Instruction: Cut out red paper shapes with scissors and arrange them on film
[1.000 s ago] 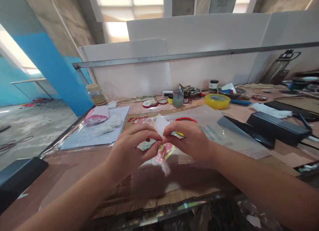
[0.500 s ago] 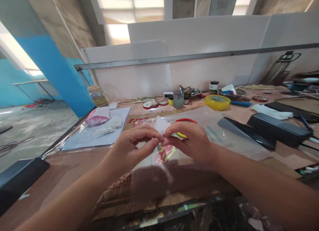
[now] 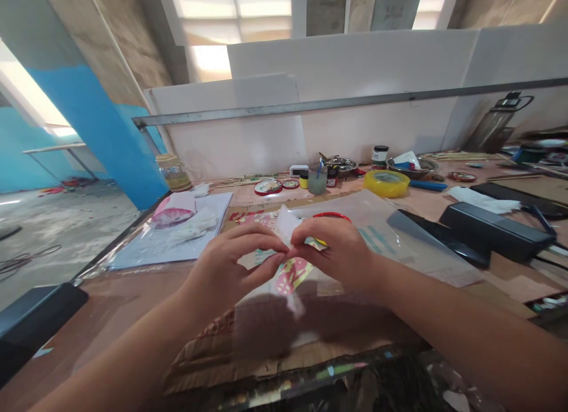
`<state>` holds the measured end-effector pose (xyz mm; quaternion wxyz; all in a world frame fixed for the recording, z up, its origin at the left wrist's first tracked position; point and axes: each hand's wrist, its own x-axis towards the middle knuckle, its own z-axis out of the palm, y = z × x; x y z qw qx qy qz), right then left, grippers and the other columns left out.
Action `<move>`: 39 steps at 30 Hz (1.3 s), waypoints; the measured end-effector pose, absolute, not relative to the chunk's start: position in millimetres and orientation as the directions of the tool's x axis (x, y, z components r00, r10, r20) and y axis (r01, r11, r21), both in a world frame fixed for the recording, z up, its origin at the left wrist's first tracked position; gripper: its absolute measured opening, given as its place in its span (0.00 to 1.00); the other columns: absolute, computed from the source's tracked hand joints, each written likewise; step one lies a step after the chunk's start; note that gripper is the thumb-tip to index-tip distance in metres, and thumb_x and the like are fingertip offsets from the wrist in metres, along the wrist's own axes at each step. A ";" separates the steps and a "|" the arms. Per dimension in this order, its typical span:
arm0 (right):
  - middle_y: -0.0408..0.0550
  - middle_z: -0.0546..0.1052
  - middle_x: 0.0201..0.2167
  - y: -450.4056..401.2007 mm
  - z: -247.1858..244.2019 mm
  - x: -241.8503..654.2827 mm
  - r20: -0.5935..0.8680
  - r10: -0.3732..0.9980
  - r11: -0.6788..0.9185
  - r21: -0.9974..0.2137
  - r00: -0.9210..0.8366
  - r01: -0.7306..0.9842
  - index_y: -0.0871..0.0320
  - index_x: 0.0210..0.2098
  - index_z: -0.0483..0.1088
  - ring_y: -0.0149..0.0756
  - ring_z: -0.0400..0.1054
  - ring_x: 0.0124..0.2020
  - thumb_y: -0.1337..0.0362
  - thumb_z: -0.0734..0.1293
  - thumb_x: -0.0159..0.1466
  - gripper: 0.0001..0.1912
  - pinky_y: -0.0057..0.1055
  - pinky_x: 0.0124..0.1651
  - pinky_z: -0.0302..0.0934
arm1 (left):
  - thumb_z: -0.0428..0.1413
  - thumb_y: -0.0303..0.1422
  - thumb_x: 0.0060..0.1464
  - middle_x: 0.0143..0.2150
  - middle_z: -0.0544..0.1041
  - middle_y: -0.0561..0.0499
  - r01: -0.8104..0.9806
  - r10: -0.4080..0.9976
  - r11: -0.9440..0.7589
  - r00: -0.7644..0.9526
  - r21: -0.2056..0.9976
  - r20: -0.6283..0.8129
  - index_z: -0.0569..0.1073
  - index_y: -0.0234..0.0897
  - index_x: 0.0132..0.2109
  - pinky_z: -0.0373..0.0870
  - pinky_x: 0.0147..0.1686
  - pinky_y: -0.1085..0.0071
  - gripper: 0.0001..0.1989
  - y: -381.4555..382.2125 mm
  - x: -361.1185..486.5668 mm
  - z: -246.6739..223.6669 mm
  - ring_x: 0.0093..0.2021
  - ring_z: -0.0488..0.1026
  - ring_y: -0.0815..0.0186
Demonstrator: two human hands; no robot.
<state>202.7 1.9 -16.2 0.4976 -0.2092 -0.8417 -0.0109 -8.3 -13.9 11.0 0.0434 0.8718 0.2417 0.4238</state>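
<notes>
A small piece of white paper (image 3: 286,222) stands up between my two hands, pinched along its lower edge. My left hand (image 3: 242,261) closes thumb and forefinger on it from the left. From the right, the fingertips of my right hand (image 3: 332,246) press on the same spot, close to the left fingertips. Below them a pink and yellow patterned cutout (image 3: 290,277) lies on a translucent sheet (image 3: 381,222). Scissors with a red and yellow handle (image 3: 332,214) lie behind my right hand, partly covered by it.
White sheets (image 3: 137,246) under plastic lie at the left, bearing crumpled tissue (image 3: 195,224). A yellow tape roll (image 3: 386,183), a cup of cloudy water (image 3: 317,180) and paint jars stand at the back. Black devices sit right (image 3: 497,231) and left (image 3: 39,317). Cardboard (image 3: 213,364) lies in front.
My fingers have shifted slightly on the white paper, which now looks narrower and a little more turned. The left fingers have moved slightly. Everything on the table stays in place.
</notes>
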 end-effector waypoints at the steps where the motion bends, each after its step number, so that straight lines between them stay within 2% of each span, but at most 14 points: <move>1: 0.42 0.75 0.25 2.4 -16.9 202.8 0.840 0.350 0.906 -0.190 -0.415 0.379 0.58 0.32 0.70 0.28 0.67 0.26 0.61 0.66 0.69 0.10 0.24 0.32 0.60 | 0.61 0.24 0.55 0.36 0.81 0.52 0.411 0.422 -0.885 0.515 0.217 0.746 0.78 0.37 0.37 0.74 0.39 0.76 0.04 -13.7 -7.8 10.0 0.36 0.78 0.70; 4: 0.41 0.75 0.25 3.2 -19.0 203.1 0.835 0.366 0.893 -0.191 -0.410 0.408 0.57 0.33 0.70 0.28 0.67 0.27 0.62 0.67 0.69 0.09 0.24 0.33 0.59 | 0.61 0.24 0.55 0.36 0.80 0.51 0.486 0.307 -0.874 0.525 0.017 0.794 0.77 0.36 0.37 0.75 0.38 0.73 0.04 -14.2 -7.1 8.3 0.36 0.78 0.68; 9: 0.41 0.75 0.26 2.3 -20.9 203.4 0.816 0.386 0.880 -0.186 -0.430 0.436 0.57 0.33 0.69 0.29 0.67 0.27 0.62 0.66 0.69 0.08 0.25 0.33 0.59 | 0.61 0.23 0.54 0.36 0.80 0.50 0.561 0.171 -0.763 0.655 -0.321 0.736 0.73 0.35 0.38 0.75 0.40 0.68 0.06 -17.8 -8.3 9.7 0.36 0.77 0.64; 11: 0.42 0.75 0.26 2.3 -21.1 203.6 0.808 0.384 0.883 -0.180 -0.447 0.435 0.57 0.34 0.69 0.29 0.67 0.27 0.62 0.66 0.69 0.07 0.25 0.33 0.58 | 0.60 0.23 0.54 0.36 0.79 0.50 0.573 0.167 -0.722 0.688 -0.388 0.706 0.72 0.35 0.38 0.74 0.41 0.67 0.06 -18.2 -8.4 9.6 0.37 0.77 0.63; 13: 0.41 0.75 0.26 2.9 -20.9 203.8 0.808 0.369 0.890 -0.165 -0.460 0.425 0.57 0.34 0.68 0.29 0.67 0.27 0.62 0.66 0.69 0.07 0.25 0.32 0.58 | 0.59 0.23 0.55 0.36 0.79 0.50 0.581 0.184 -0.705 0.704 -0.407 0.686 0.72 0.35 0.39 0.73 0.41 0.66 0.05 -17.4 -8.0 8.1 0.37 0.76 0.62; 15: 0.41 0.75 0.26 3.8 -20.1 203.8 0.810 0.345 0.903 -0.148 -0.474 0.404 0.57 0.35 0.68 0.28 0.67 0.27 0.62 0.66 0.69 0.07 0.25 0.32 0.58 | 0.57 0.23 0.55 0.36 0.78 0.51 0.585 0.214 -0.720 0.698 -0.372 0.683 0.70 0.36 0.38 0.72 0.41 0.67 0.05 -15.9 -7.2 5.9 0.36 0.76 0.63; 20: 0.42 0.76 0.26 4.0 -17.1 201.9 0.827 0.296 0.934 -0.146 -0.478 0.326 0.56 0.35 0.68 0.28 0.67 0.27 0.62 0.66 0.69 0.07 0.25 0.32 0.59 | 0.53 0.23 0.55 0.37 0.77 0.52 0.593 0.321 -0.793 0.603 -0.141 0.730 0.68 0.38 0.36 0.70 0.39 0.71 0.05 -12.7 -4.9 2.8 0.37 0.75 0.66; 24: 0.43 0.77 0.26 2.8 -17.5 200.5 0.832 0.293 0.943 -0.172 -0.470 0.283 0.57 0.35 0.69 0.29 0.68 0.26 0.63 0.67 0.69 0.07 0.25 0.32 0.60 | 0.53 0.24 0.57 0.36 0.75 0.52 0.589 0.412 -0.808 0.559 0.005 0.720 0.68 0.38 0.36 0.69 0.39 0.71 0.04 -11.7 -5.2 2.2 0.37 0.74 0.66; 28: 0.44 0.78 0.29 2.2 -17.7 201.1 0.833 0.322 0.940 -0.226 -0.449 0.256 0.57 0.37 0.69 0.30 0.71 0.29 0.59 0.69 0.67 0.08 0.26 0.34 0.63 | 0.52 0.24 0.57 0.36 0.74 0.53 0.579 0.490 -0.806 0.537 0.122 0.687 0.67 0.38 0.37 0.68 0.40 0.71 0.05 -10.6 -7.4 0.8 0.38 0.74 0.67; 31: 0.45 0.78 0.31 0.9 -16.2 202.1 0.816 0.363 0.929 -0.279 -0.449 0.244 0.57 0.39 0.70 0.31 0.72 0.31 0.57 0.70 0.65 0.10 0.26 0.36 0.65 | 0.52 0.23 0.57 0.37 0.74 0.54 0.553 0.512 -0.814 0.536 0.179 0.672 0.66 0.39 0.37 0.68 0.41 0.72 0.06 -8.9 -9.2 -0.4 0.38 0.73 0.68; 34: 0.44 0.78 0.33 -0.1 -15.4 201.6 0.773 0.441 0.897 -0.363 -0.455 0.252 0.56 0.40 0.70 0.31 0.73 0.34 0.61 0.70 0.65 0.07 0.26 0.39 0.66 | 0.52 0.23 0.57 0.37 0.74 0.54 0.542 0.527 -0.814 0.541 0.207 0.655 0.66 0.39 0.37 0.68 0.41 0.71 0.06 -7.0 -9.7 -2.2 0.39 0.73 0.68; 36: 0.44 0.77 0.34 0.4 -16.9 199.7 0.759 0.487 0.873 -0.419 -0.431 0.250 0.56 0.40 0.69 0.31 0.73 0.35 0.65 0.68 0.66 0.05 0.27 0.40 0.67 | 0.52 0.23 0.57 0.38 0.74 0.53 0.551 0.529 -0.810 0.538 0.201 0.657 0.66 0.39 0.37 0.69 0.42 0.70 0.06 -5.6 -9.0 -3.8 0.40 0.73 0.66; 39: 0.43 0.75 0.36 2.7 -22.2 195.4 0.743 0.542 0.839 -0.500 -0.392 0.213 0.54 0.44 0.66 0.31 0.72 0.36 0.70 0.66 0.65 0.09 0.28 0.41 0.67 | 0.52 0.23 0.57 0.41 0.75 0.50 0.566 0.509 -0.809 0.533 0.163 0.676 0.67 0.39 0.37 0.69 0.45 0.67 0.05 -3.0 -7.5 -6.2 0.43 0.74 0.65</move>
